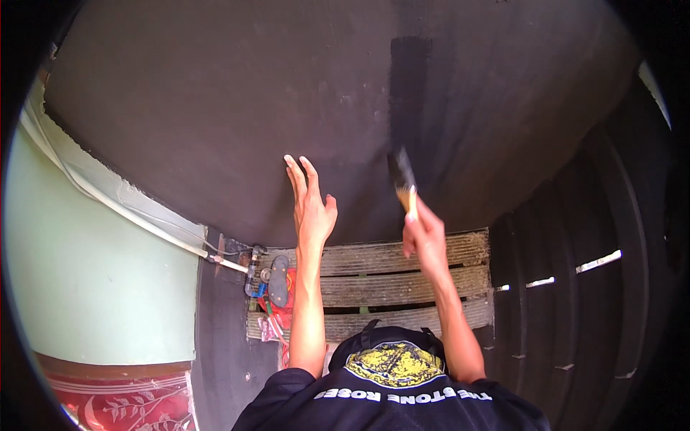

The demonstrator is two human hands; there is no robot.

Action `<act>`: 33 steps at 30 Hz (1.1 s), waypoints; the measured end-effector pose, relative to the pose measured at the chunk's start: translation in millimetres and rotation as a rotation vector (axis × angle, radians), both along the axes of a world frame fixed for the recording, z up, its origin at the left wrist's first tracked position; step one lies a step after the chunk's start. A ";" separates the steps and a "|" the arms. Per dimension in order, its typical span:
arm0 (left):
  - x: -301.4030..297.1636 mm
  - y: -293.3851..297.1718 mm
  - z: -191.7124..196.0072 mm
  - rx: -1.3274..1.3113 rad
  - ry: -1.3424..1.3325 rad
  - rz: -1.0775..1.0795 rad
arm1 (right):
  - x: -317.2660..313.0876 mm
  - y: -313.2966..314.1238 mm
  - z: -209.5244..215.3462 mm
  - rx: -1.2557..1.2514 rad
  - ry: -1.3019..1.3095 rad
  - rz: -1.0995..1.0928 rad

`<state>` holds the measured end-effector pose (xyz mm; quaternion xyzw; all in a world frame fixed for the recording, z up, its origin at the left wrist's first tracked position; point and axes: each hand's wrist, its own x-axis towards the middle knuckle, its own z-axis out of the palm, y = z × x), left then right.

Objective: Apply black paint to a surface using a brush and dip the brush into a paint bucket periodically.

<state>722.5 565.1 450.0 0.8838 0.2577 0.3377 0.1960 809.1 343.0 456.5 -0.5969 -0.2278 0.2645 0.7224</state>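
Observation:
My right hand (425, 233) is closed round the pale handle of a paintbrush (406, 188). The brush points upward, its dark bristles smeared by motion, and whether they touch the wall cannot be made out. Above the bristles a wet-looking black stripe (410, 86) runs up the dark grey wall (215, 86). To the left, my left hand (313, 208) is raised with fingers stretched out and apart, holding nothing. Its fingertips are at or close to the wall; contact is unclear.
Below my arms lies a slatted wooden platform (388, 291). On its left end are a dark sandal (278, 281) and a red bag (287, 316), beside a pale pipe (169, 238) with a dark fitting. A light green wall (108, 273) stands left; dark ribbed panels (568, 266) stand right.

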 end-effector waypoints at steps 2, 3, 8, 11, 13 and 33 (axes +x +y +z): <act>0.6 -2.0 1.6 0.000 -0.003 0.000 | 13.0 10.3 32.3 0.099 -0.110 -0.041; 0.2 -1.9 3.1 -0.007 -0.001 0.004 | 17.7 18.8 42.1 0.096 -0.159 -0.100; 0.9 1.5 2.4 -0.001 -0.005 -0.005 | 40.6 46.3 -52.0 -0.069 -0.168 -0.202; 4.2 -4.0 4.2 0.014 -0.010 -0.020 | 33.2 30.5 -152.4 -0.141 0.018 -0.198; 4.1 -4.8 7.7 -0.041 -0.020 -0.042 | 19.2 17.8 -181.7 -0.132 0.111 -0.152; -4.9 3.9 -5.4 0.001 0.011 -0.028 | 6.4 3.5 -220.1 -0.495 0.014 -0.234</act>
